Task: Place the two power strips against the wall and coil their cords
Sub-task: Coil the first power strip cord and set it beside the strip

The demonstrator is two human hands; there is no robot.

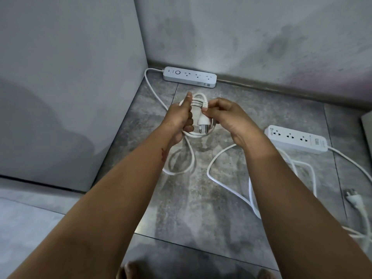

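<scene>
A white power strip (190, 77) lies flat against the far wall's baseboard. Its cord (156, 93) runs left, then down to a coil (198, 101) held above the floor. My left hand (180, 117) grips the coil's loops, thumb up. My right hand (221, 115) pinches the cord wrapped around the coil's top. The cord's plug (203, 124) hangs between my hands. A second white power strip (296, 138) lies on the floor at the right, away from the wall, with its cord (249, 190) sprawled loose and its plug (355, 199) near the right edge.
A grey cabinet side (70, 87) stands at the left and forms a corner with the stained wall (251, 37). The floor is grey tile (193, 208). My feet (128, 270) show at the bottom edge. A grey object's edge (367, 125) is at the far right.
</scene>
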